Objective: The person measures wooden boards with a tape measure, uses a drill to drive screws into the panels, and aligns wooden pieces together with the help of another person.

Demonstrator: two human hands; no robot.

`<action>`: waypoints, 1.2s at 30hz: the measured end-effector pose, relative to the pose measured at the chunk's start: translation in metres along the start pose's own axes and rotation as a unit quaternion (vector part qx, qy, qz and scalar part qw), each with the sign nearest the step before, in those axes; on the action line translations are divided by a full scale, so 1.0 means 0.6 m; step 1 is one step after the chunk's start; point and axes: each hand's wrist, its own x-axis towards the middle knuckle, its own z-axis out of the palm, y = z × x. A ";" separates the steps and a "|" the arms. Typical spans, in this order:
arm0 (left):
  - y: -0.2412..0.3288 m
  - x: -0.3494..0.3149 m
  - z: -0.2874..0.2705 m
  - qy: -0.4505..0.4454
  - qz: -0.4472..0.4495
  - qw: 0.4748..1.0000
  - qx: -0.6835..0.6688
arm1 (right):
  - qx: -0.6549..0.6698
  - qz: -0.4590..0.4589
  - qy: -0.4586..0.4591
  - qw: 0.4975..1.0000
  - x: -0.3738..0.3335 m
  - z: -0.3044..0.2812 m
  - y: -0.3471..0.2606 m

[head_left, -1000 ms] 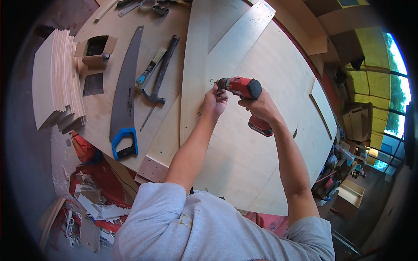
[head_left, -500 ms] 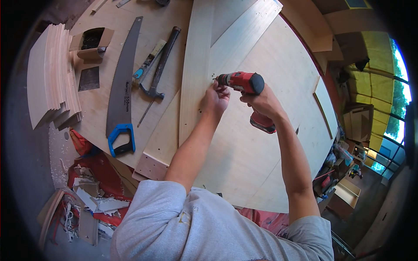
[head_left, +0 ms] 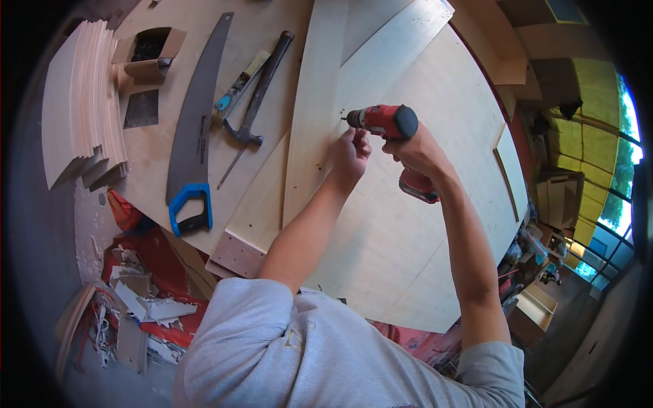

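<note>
My right hand (head_left: 423, 153) is wrapped round the grip of a red and black cordless drill (head_left: 381, 120), which lies level with its nose to the left. The bit meets a pale wooden board (head_left: 315, 122) beside a small cluster of screw heads or holes (head_left: 343, 113). Just below the drill's chuck is my left hand (head_left: 351, 156), its fingers curled in and the thumb near the chuck. Whatever those fingers hold, if anything, is hidden. A second pale board (head_left: 401, 44) runs slantwise from that spot to the far right.
Left of the boards lie a claw hammer (head_left: 262, 92), a blue-handled brush-like tool (head_left: 235, 92) and a handsaw (head_left: 197, 115) with a blue handle. Stacked thin wood panels (head_left: 78, 109) and an open cardboard box (head_left: 151, 51) stand at the far left. Scraps (head_left: 146, 299) litter the floor.
My left fingers have drawn back a little from the drill's bit, toward me. The drill stays at the same spot on the board. The whole view has shifted slightly.
</note>
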 end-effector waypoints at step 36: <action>0.111 -0.069 -0.054 -0.095 0.389 0.257 0.880 | 0.135 0.027 0.125 0.983 -0.178 0.077 0.101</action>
